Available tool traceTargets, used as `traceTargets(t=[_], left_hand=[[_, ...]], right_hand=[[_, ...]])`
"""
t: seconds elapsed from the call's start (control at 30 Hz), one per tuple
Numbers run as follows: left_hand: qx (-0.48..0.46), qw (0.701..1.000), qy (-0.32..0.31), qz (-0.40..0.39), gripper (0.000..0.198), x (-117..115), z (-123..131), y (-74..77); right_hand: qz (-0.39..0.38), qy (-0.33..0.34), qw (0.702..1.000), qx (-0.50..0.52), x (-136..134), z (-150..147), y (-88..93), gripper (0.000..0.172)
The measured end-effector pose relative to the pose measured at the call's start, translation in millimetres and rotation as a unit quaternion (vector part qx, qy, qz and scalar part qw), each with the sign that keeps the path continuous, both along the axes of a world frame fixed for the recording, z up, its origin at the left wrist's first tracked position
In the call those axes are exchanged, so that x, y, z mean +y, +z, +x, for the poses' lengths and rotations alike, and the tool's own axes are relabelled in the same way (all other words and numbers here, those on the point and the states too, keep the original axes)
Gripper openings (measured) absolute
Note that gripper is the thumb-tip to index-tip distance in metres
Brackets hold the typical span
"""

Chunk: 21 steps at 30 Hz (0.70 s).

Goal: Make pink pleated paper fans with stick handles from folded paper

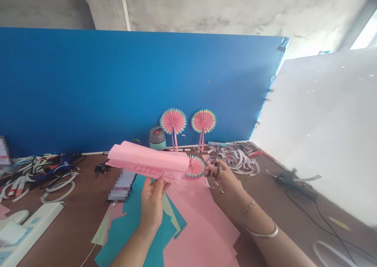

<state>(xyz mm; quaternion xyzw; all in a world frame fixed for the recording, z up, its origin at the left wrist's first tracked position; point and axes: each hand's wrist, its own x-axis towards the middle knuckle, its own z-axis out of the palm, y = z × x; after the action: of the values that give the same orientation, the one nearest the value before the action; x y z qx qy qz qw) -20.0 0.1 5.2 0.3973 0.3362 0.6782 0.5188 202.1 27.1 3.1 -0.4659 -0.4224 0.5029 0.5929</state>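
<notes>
My left hand (153,198) pinches the lower edge of a curled sheet of pink paper (150,157), held up above the table. Rows of small dark marks show along that sheet's lower strip. In my right hand (228,178) is a pair of scissors (216,166), fingers through the dark handles and blades pointing up. A small pleated pink paper fan (196,166) with a teal edge shows between the sheet and the scissors; what supports it is hidden. Beneath my hands lie a large pink sheet (200,227) and teal paper (132,223).
Two round pleated fans (173,121) on paper handles lean on the blue partition (103,90). A lidded container (157,138) stands beside them. White paper strips (240,159) heap at the back right. A phone (122,186), cables, glue gun and power strip (35,235) occupy the left.
</notes>
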Motion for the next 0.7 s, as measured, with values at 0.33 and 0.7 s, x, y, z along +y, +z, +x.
traceTargets(t=[0.33,0.7], left_hand=[[0.033,0.998,-0.046,-0.031,0.038,-15,14,-10.1],[-0.025,0.996,-0.07,-0.054,0.047,-17,18,-3.4]], right_hand=[[0.008,0.113,0.991,0.069,-44,-81,-0.2,0.043],[-0.021,0.091,0.993,0.076,-36,-74,-6.4,0.045]])
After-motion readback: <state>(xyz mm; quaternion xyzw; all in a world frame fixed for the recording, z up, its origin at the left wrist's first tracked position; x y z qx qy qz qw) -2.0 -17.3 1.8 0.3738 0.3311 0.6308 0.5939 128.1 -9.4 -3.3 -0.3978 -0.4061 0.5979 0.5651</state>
